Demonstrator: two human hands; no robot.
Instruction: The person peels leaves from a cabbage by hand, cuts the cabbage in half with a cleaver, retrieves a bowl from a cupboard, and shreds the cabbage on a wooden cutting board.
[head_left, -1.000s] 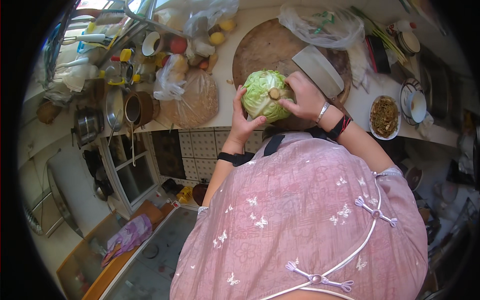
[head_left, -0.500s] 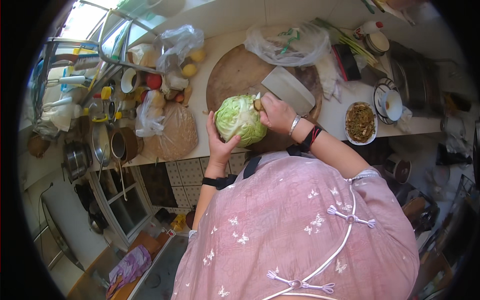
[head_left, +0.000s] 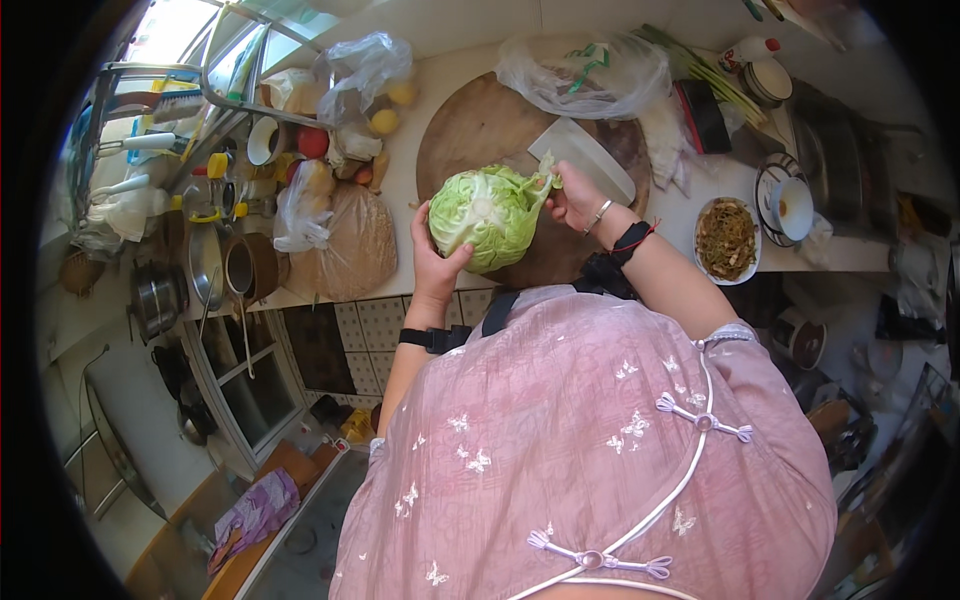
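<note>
My left hand (head_left: 440,262) cups the near left side of a pale green cabbage (head_left: 480,235), thumb across its front, holding it over the round wooden chopping board (head_left: 455,140). The cabbage's whitish stem end faces up. Just to its right, the closed fingers of my right hand (head_left: 582,198) pinch a torn cabbage leaf (head_left: 548,180). Whether that leaf is still joined to the head, I cannot tell. A cleaver (head_left: 582,158) lies on the board beyond my right hand, its broad blade showing and its handle out of sight.
A clear plastic bag (head_left: 585,80) covers the board's far edge. To the right stand a plate of cooked food (head_left: 727,240) and a white bowl (head_left: 790,208). Left of the board lie a bag of brown grainy stuff (head_left: 350,245) and fruit in bags; a pot (head_left: 250,262) stands further left.
The cabbage has turned so its stem end shows more. My right hand has drawn away to the right, a leaf now stretched out in its fingers. The cleaver stays put on the board.
</note>
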